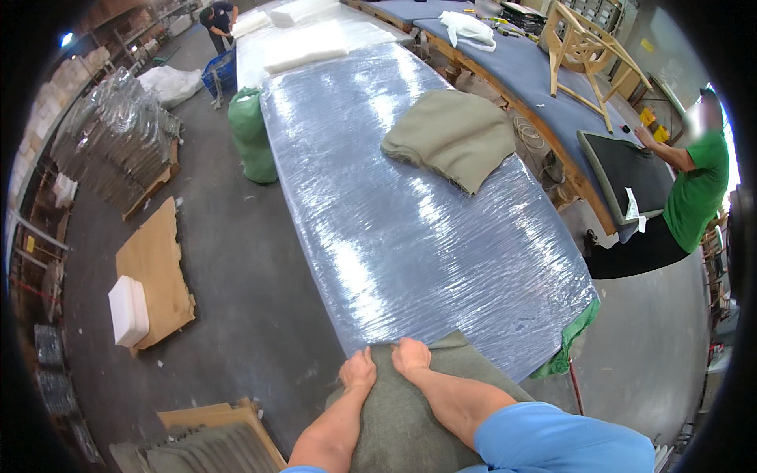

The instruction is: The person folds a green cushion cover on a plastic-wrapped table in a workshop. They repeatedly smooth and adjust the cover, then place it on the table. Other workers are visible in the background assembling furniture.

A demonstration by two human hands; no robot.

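Observation:
A grey-green fabric cover (418, 410) hangs over the near edge of the plastic-wrapped table (378, 268), close against me. My left hand (359, 369) is closed on its upper edge near the table's left corner. Just to the right, my right hand (411, 357) grips the same edge, with the fingers curled over it. Below my forearms the cloth spreads down, and its lower part is hidden by my arms and blue sleeve. Farther up the table lies a folded stack of olive fabric (453, 134), apart from both hands.
White foam sheets (306, 57) lie at the table's far end. A green sack (252, 134) stands against its left side. Cardboard (154, 268) with white foam pieces (128, 311) lies on the left floor. At right, a person (702, 181) handles a cushion (623, 173) beside a wooden chair frame (587, 55).

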